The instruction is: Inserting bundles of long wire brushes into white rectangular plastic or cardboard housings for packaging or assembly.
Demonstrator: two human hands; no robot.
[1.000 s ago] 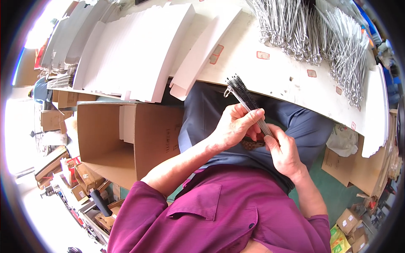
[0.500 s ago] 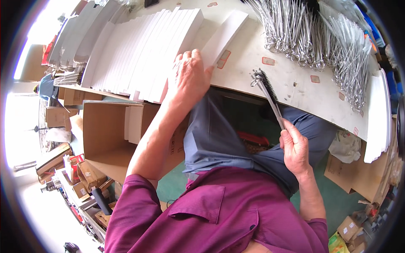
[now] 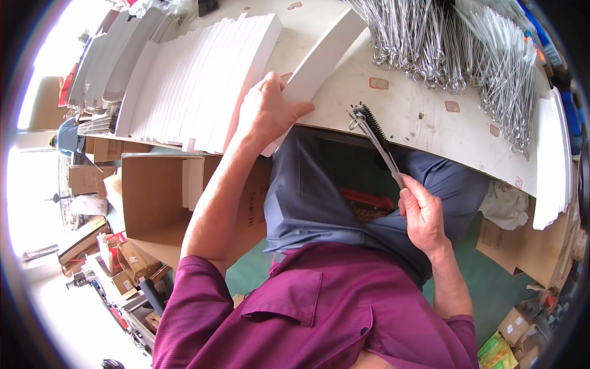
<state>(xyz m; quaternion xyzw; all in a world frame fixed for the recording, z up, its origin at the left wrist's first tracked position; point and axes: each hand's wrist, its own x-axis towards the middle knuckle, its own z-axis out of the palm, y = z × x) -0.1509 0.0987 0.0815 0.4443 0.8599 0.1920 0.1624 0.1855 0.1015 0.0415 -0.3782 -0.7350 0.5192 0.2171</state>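
Observation:
My left hand [image 3: 265, 112] is closed around the near part of a long, narrow white box [image 3: 324, 54], thumb along its right side and fingers over the left. The near end of this box sticks out past the table's front edge. Immediately left of it stands a tight row of similar white boxes [image 3: 203, 80]. My right hand [image 3: 424, 212] pinches a small bundle of thin wire brushes [image 3: 380, 142] by the lower end, above my lap. Black bristles and a wire loop show at the bundle's upper end.
Piles of wire brushes with looped ends [image 3: 424, 49] lie at the table's [image 3: 344, 92] far right, beside more white boxes [image 3: 553, 160]. An open cardboard carton [image 3: 157, 197] stands below the left front edge. A dark phone [image 3: 208, 7] lies at the back.
The single white box has come toward me, its near end now over the table edge. My left hand has shifted slightly left with it. The right hand still holds the brushes.

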